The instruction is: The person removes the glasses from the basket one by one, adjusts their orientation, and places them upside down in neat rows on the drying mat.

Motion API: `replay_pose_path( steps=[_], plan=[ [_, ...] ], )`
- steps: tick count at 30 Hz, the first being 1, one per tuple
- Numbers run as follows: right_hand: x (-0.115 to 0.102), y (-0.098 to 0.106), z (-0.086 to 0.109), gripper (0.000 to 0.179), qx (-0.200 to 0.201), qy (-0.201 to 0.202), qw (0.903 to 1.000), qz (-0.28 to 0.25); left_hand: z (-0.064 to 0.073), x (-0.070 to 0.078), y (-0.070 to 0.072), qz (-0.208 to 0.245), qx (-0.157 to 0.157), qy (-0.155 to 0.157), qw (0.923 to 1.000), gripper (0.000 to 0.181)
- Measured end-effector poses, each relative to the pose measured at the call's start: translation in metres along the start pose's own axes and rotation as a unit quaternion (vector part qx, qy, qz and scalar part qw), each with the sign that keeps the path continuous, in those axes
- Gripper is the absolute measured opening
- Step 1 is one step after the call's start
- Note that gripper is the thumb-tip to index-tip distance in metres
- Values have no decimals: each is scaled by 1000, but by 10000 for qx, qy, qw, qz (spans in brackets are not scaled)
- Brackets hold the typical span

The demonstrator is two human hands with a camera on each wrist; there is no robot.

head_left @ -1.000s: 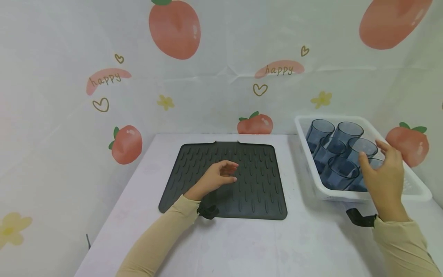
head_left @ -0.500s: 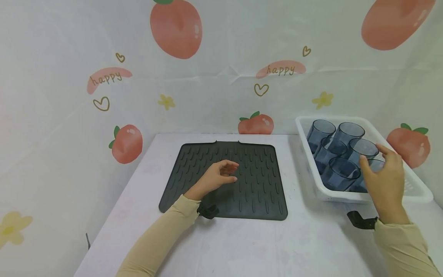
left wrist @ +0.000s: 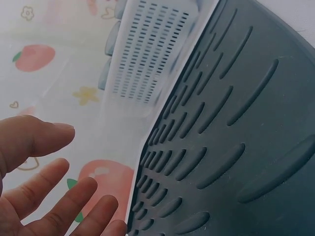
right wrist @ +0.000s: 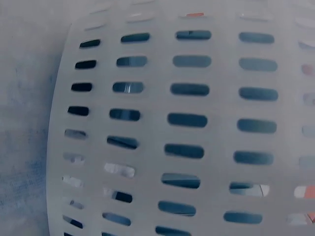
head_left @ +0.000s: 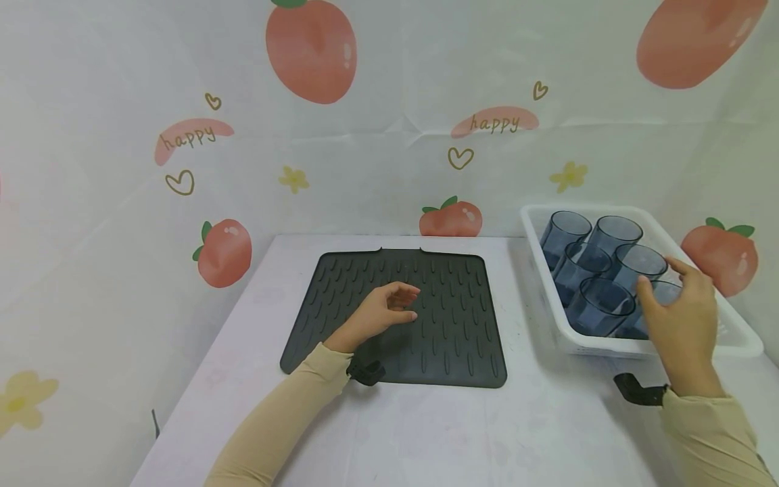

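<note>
My left hand (head_left: 380,311) hovers above a black ridged drying mat (head_left: 453,318), thumb apart from gently bent fingers and nothing between them. In the left wrist view, its fingers (left wrist: 74,191) appear beside the mat. At the right, my right hand (head_left: 684,321) is over the front of a white basket (head_left: 569,338), thumb and fingers spread near the rim of the front right glass (head_left: 648,318). Whether they touch it cannot be told. Several blue-tinted glasses (head_left: 599,308) stand tilted in the basket. The right wrist view has only the slotted basket wall (right wrist: 221,137), not the hand.
The mat and basket stand on a white-covered table (head_left: 438,433). A white backdrop (head_left: 377,182) printed with fruit and flowers rises right behind them. Black straps with camera mounts sit at both wrists.
My right hand has shifted slightly right and down beside the front right glass. The whole head view has drifted a little. My left hand keeps its place, and the glasses stay in the basket.
</note>
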State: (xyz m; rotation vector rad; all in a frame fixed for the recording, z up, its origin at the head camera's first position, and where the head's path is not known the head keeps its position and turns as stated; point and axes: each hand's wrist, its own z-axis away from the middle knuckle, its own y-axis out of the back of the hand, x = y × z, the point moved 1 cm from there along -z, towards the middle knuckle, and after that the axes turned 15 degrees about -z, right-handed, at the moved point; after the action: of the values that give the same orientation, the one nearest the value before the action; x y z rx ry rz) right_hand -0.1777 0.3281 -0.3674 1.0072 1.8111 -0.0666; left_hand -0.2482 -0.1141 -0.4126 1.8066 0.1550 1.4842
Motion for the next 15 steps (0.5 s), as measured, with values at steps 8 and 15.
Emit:
replay_pose_path(
  steps=[8, 15],
  plan=[
    [2, 4, -1, 56, 4, -131, 9999, 49, -3, -4, 0, -121, 7, -22, 9999, 51],
    [3, 6, 0, 58, -70, -365, 9992, 118, -2, -2, 1, -107, 20, 6, 9999, 51]
  ],
)
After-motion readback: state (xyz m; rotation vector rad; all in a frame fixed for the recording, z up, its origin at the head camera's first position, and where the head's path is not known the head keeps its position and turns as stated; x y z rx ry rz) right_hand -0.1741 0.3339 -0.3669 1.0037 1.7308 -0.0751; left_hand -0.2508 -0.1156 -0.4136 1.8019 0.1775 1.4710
